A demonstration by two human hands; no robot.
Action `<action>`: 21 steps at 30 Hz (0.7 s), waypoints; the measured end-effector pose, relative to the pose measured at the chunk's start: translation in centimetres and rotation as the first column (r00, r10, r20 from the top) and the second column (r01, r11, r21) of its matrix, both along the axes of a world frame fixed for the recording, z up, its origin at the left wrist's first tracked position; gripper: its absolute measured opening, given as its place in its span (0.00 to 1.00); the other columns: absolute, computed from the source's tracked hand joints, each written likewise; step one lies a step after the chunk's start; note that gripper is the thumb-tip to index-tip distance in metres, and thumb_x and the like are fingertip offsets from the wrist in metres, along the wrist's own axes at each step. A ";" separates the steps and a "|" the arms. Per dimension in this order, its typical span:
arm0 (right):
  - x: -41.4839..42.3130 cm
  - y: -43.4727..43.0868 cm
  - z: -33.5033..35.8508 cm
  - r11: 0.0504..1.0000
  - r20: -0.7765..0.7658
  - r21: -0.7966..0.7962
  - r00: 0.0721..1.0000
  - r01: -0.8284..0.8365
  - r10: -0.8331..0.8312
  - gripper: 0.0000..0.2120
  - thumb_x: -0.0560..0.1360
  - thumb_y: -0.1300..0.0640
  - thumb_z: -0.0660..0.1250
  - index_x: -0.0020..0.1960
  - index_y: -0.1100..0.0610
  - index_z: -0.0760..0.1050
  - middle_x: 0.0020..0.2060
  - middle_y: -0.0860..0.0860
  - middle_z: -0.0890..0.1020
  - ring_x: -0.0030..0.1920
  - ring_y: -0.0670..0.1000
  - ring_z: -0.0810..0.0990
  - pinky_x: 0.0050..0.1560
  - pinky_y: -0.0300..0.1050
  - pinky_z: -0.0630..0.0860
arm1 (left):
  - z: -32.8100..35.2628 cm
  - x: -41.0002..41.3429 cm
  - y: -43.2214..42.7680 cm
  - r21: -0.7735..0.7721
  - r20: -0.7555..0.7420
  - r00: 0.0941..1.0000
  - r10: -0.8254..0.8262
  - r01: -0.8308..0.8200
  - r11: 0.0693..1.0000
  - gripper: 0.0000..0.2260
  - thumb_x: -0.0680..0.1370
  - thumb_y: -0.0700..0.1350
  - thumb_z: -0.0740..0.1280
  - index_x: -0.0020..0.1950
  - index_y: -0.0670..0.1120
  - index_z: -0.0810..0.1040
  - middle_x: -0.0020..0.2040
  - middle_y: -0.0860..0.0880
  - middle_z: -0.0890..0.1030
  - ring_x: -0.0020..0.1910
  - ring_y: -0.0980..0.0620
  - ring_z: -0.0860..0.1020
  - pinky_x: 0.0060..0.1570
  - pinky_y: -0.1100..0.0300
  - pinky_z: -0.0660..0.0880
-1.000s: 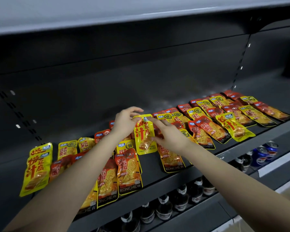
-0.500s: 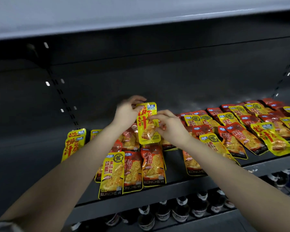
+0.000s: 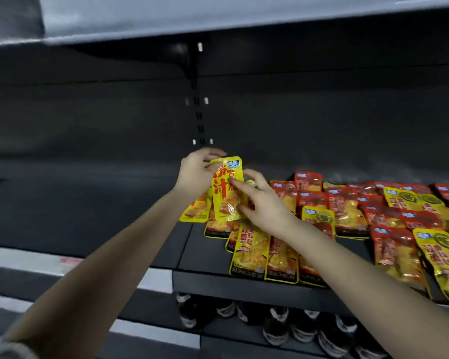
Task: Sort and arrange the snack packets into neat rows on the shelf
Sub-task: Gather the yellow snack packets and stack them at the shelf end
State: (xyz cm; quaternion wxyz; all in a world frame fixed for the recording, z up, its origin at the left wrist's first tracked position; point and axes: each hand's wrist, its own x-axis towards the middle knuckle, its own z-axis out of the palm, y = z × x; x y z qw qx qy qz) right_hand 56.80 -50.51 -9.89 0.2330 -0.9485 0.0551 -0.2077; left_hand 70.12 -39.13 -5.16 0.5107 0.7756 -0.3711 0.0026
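Note:
Both my hands hold one yellow snack packet upright above the dark shelf. My left hand pinches its upper left edge. My right hand grips its right side, thumb on the front. Another yellow packet lies just below and left of it. Several red and yellow packets lie overlapping on the shelf to the right, some reaching the front edge.
The shelf section to the left holds no packets. A perforated upright runs up the back wall. Another shelf hangs overhead. Dark bottles stand on the level below.
The view has swung left, so the packets sit further right in frame. Both hands have kept hold of the yellow packet and lifted it more upright.

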 end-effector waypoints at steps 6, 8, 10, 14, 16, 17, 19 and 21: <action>2.6 3.9 -0.5 0.994 -0.091 0.040 0.991 -0.098 0.102 0.31 0.73 0.60 0.69 0.73 0.53 0.62 0.74 0.54 0.54 0.73 0.54 0.60 0.68 0.32 0.52 | -0.8 2.0 4.7 0.045 0.016 0.996 0.090 -0.090 0.995 0.09 0.77 0.36 0.66 0.52 0.48 0.80 0.44 0.57 0.79 0.42 0.64 0.78 0.38 0.77 0.71; 3.1 4.9 -0.8 0.994 -0.133 0.049 0.985 -0.101 0.107 0.31 0.73 0.59 0.69 0.73 0.52 0.63 0.74 0.54 0.53 0.71 0.55 0.62 0.70 0.38 0.57 | -1.4 2.5 5.6 0.072 0.031 0.995 0.093 -0.095 0.993 0.09 0.77 0.36 0.66 0.53 0.46 0.80 0.44 0.56 0.79 0.42 0.63 0.78 0.39 0.77 0.72; 3.4 5.6 -1.3 0.994 -0.175 0.039 0.979 -0.100 0.106 0.30 0.73 0.58 0.69 0.72 0.51 0.63 0.74 0.54 0.52 0.71 0.56 0.63 0.71 0.42 0.60 | -2.2 2.9 6.2 0.108 0.046 0.995 0.090 -0.095 0.990 0.09 0.77 0.36 0.66 0.53 0.46 0.80 0.46 0.54 0.80 0.45 0.61 0.79 0.42 0.75 0.73; 3.3 6.6 -2.3 0.995 -0.258 0.013 0.961 -0.098 0.098 0.29 0.74 0.58 0.69 0.72 0.50 0.63 0.74 0.54 0.52 0.68 0.58 0.67 0.70 0.45 0.63 | -3.7 3.6 6.7 0.170 0.041 0.996 0.074 -0.080 0.982 0.09 0.77 0.37 0.66 0.55 0.46 0.79 0.52 0.51 0.81 0.51 0.57 0.79 0.47 0.69 0.74; 3.2 6.8 -2.6 0.996 -0.263 0.007 0.961 -0.089 0.087 0.28 0.74 0.58 0.69 0.72 0.52 0.64 0.74 0.55 0.53 0.65 0.58 0.70 0.68 0.44 0.65 | -4.3 4.0 6.6 0.194 0.032 0.998 0.058 -0.064 0.979 0.09 0.77 0.37 0.66 0.56 0.46 0.79 0.53 0.50 0.81 0.51 0.57 0.78 0.47 0.68 0.74; 3.2 6.8 -2.6 0.997 -0.265 0.007 0.961 -0.083 0.082 0.28 0.74 0.58 0.68 0.72 0.52 0.64 0.74 0.55 0.54 0.65 0.57 0.71 0.68 0.44 0.65 | -4.5 4.1 6.6 0.204 0.029 0.998 0.051 -0.056 0.977 0.09 0.77 0.37 0.66 0.56 0.46 0.79 0.54 0.49 0.81 0.51 0.57 0.78 0.46 0.66 0.75; 3.3 6.9 -2.7 0.997 -0.271 0.003 0.960 -0.071 0.069 0.27 0.74 0.57 0.68 0.71 0.52 0.65 0.73 0.54 0.55 0.65 0.56 0.71 0.67 0.43 0.65 | -4.8 4.5 6.4 0.219 0.026 0.999 0.036 -0.041 0.975 0.09 0.78 0.37 0.65 0.56 0.46 0.79 0.54 0.48 0.81 0.49 0.56 0.78 0.45 0.63 0.77; 3.4 7.0 -2.8 0.998 -0.263 -0.006 0.963 -0.065 0.061 0.26 0.74 0.56 0.68 0.71 0.52 0.66 0.73 0.53 0.57 0.65 0.55 0.70 0.67 0.42 0.65 | -5.1 4.8 6.2 0.227 0.037 0.999 0.013 -0.021 0.974 0.09 0.78 0.37 0.65 0.56 0.46 0.79 0.55 0.49 0.81 0.48 0.57 0.77 0.42 0.67 0.75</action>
